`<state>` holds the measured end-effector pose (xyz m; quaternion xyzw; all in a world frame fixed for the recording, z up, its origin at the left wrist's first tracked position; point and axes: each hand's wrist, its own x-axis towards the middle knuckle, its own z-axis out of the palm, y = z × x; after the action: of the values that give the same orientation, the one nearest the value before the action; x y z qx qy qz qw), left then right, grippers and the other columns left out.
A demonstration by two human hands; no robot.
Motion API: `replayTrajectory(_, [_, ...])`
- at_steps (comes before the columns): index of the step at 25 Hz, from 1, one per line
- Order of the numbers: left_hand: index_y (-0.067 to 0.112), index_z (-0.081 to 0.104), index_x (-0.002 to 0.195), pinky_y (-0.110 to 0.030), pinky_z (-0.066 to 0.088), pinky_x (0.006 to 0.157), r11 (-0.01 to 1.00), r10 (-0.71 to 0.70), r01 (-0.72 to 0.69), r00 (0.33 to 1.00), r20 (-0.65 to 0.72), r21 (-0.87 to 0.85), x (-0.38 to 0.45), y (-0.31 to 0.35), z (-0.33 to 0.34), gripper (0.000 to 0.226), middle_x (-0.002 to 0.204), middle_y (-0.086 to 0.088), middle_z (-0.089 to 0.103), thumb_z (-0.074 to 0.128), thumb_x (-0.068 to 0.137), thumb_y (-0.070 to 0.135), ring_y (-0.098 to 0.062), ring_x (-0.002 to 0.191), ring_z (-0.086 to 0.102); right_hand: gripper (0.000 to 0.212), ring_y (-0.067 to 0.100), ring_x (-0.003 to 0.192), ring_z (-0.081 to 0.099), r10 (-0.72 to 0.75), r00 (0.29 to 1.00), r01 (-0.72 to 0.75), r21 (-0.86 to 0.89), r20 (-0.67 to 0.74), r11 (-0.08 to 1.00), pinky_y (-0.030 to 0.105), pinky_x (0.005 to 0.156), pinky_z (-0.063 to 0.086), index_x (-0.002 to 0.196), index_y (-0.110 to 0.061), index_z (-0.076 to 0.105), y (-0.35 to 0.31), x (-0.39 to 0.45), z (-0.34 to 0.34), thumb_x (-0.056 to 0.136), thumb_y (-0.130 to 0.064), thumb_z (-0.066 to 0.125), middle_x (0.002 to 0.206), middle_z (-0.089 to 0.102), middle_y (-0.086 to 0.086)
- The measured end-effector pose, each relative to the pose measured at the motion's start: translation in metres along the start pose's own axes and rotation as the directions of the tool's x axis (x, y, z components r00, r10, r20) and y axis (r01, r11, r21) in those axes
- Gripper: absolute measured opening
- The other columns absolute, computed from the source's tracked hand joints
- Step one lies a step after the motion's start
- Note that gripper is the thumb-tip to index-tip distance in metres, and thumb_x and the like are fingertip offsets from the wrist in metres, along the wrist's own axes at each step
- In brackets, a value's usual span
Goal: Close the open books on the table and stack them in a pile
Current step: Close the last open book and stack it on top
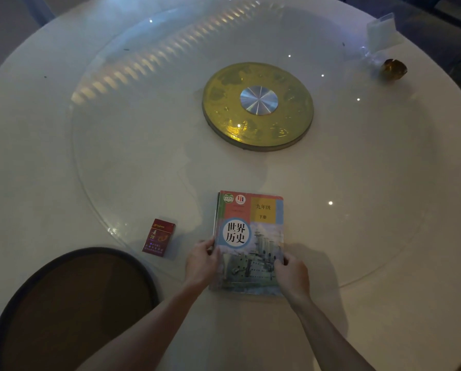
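A pile of closed books [248, 236] lies on the white round table [384, 210] near its front edge. The top book has a colourful cover with a grey warship and black Chinese characters. Edges of books beneath it show along the left side. My left hand [201, 263] grips the pile's left edge, thumb on the cover. My right hand [291, 274] holds the right edge low down, fingers curled on the cover.
A red cigarette pack [158, 236] lies left of the pile. A glass turntable with a gold hub [257, 105] fills the table's middle. A brown chair seat [74, 311] sits at bottom left. A clear sign holder [382, 30] and an amber object [392, 68] stand far right.
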<state>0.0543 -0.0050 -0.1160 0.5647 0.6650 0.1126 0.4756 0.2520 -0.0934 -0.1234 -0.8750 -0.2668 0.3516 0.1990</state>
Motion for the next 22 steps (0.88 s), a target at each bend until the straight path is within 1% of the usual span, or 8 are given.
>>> replayTrajectory(4, [0.030, 0.076, 0.117, -0.032, 0.061, 0.063, 0.995, -0.086, 0.085, 0.996, -0.013, -0.049, -0.002, 0.004, 0.001, 0.028, 0.094, 0.006, 0.080, 0.060, 0.096, 0.022, -0.011, 0.078, 0.073, 0.049, 0.016, 0.052, 0.028, 0.026, 1.000, -0.026, 0.038, 0.016, 0.999, 0.033, 0.057, 0.020, 0.059, -0.016, 0.041, -0.002, 0.001, -0.005, 0.102, -0.037, 0.053, 0.053, 0.031, -0.003])
replayTrajectory(7, [0.034, 0.077, 0.114, -0.039, 0.064, 0.065, 0.987, -0.130, 0.125, 0.991, -0.041, -0.103, -0.003, 0.005, 0.005, 0.028, 0.088, 0.009, 0.080, 0.061, 0.093, 0.025, -0.013, 0.076, 0.073, 0.052, 0.016, 0.052, 0.027, 0.031, 0.999, -0.031, 0.046, 0.009, 0.998, 0.032, 0.053, 0.019, 0.060, -0.014, 0.043, -0.004, -0.002, -0.003, 0.100, -0.045, 0.052, 0.055, 0.031, -0.003])
replayTrajectory(10, [0.036, 0.078, 0.112, -0.029, 0.063, 0.062, 0.975, -0.126, 0.125, 0.992, 0.004, -0.184, -0.007, 0.004, 0.005, 0.025, 0.080, 0.019, 0.078, 0.066, 0.093, 0.025, -0.002, 0.069, 0.071, 0.050, 0.019, 0.052, 0.031, 0.026, 1.000, -0.027, -0.022, -0.002, 0.999, 0.032, 0.052, 0.021, 0.060, -0.017, 0.035, -0.006, -0.003, -0.003, 0.099, -0.041, 0.053, 0.061, 0.037, 0.002])
replayTrajectory(12, [0.034, 0.079, 0.109, -0.032, 0.065, 0.066, 0.960, -0.117, 0.120, 0.993, 0.029, -0.254, -0.007, 0.003, -0.001, 0.023, 0.077, 0.021, 0.077, 0.073, 0.088, 0.027, -0.001, 0.071, 0.072, 0.048, 0.019, 0.053, 0.032, 0.007, 0.999, -0.006, -0.015, 0.043, 1.000, 0.033, 0.054, 0.020, 0.060, -0.019, 0.036, -0.009, -0.001, -0.009, 0.100, -0.039, 0.053, 0.057, 0.035, 0.000])
replayTrajectory(15, [0.027, 0.078, 0.109, -0.038, 0.064, 0.073, 0.950, -0.143, 0.154, 0.988, 0.059, -0.271, 0.001, 0.001, -0.003, 0.024, 0.099, 0.009, 0.080, 0.077, 0.085, 0.026, -0.010, 0.084, 0.074, 0.042, 0.018, 0.057, 0.033, 0.024, 0.996, -0.029, 0.057, 0.088, 0.998, 0.034, 0.059, 0.021, 0.063, -0.019, 0.042, -0.008, 0.000, -0.020, 0.100, -0.033, 0.055, 0.057, 0.036, -0.001])
replayTrajectory(17, [0.017, 0.069, 0.127, -0.039, 0.061, 0.088, 0.976, -0.148, 0.150, 0.989, 0.028, -0.157, 0.006, 0.002, -0.007, 0.040, 0.124, -0.004, 0.073, 0.073, 0.089, 0.027, -0.017, 0.105, 0.070, 0.037, 0.018, 0.062, 0.033, 0.145, 0.988, -0.151, 0.175, 0.046, 0.973, 0.034, 0.061, 0.024, 0.063, -0.019, 0.039, -0.002, -0.007, -0.023, 0.095, -0.023, 0.055, 0.059, 0.035, 0.000])
replayTrajectory(20, [0.008, 0.055, 0.143, -0.041, 0.050, 0.106, 0.994, 0.085, -0.082, 0.995, -0.044, 0.078, 0.028, 0.026, -0.024, 0.052, 0.143, -0.011, 0.061, 0.062, 0.098, 0.033, -0.024, 0.126, 0.060, 0.025, 0.023, 0.060, 0.043, 0.449, 0.894, -0.406, 0.444, 0.010, 0.799, 0.039, 0.062, 0.039, 0.064, -0.016, 0.047, 0.023, -0.039, -0.020, 0.087, -0.005, 0.046, 0.066, 0.047, 0.011])
replayTrajectory(22, [0.010, 0.051, 0.147, -0.038, 0.044, 0.109, 0.946, 0.270, -0.273, 0.962, 0.040, 0.176, 0.052, 0.062, -0.031, 0.049, 0.150, -0.008, 0.054, 0.055, 0.102, 0.028, -0.022, 0.133, 0.054, 0.026, 0.029, 0.062, 0.052, 0.559, 0.781, -0.593, 0.610, 0.278, 0.526, 0.041, 0.064, 0.049, 0.073, -0.002, 0.055, 0.036, -0.069, -0.010, 0.089, 0.007, 0.036, 0.071, 0.056, 0.020])
